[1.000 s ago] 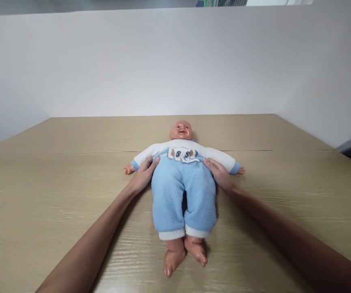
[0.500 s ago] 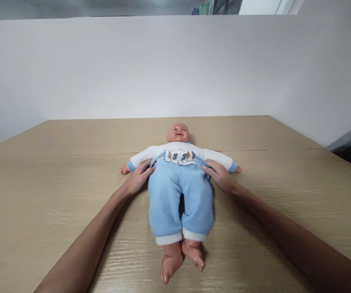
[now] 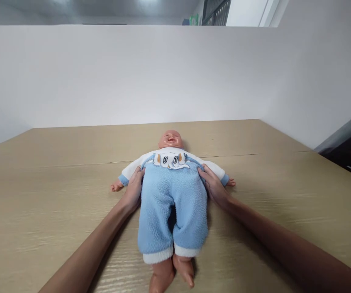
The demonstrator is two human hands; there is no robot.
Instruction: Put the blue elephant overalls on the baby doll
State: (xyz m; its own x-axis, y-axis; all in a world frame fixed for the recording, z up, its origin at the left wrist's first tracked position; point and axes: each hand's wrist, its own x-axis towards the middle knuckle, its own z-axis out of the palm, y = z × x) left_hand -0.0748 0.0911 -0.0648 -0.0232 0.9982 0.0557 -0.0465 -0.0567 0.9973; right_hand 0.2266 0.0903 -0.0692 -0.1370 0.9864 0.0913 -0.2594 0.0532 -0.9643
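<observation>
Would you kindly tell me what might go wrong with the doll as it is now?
The left hand and right hand hold the doll at its sides, so its fleecy blue trousers might shift under the grip. Its head lies beyond both hands and might tip back if raised. The blue strap beside the left hand could snag.

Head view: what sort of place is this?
Probably an indoor workroom or office, judging by the wide wood-grain table, the pale partition behind it and shelving beyond, though that is blurred.
</observation>
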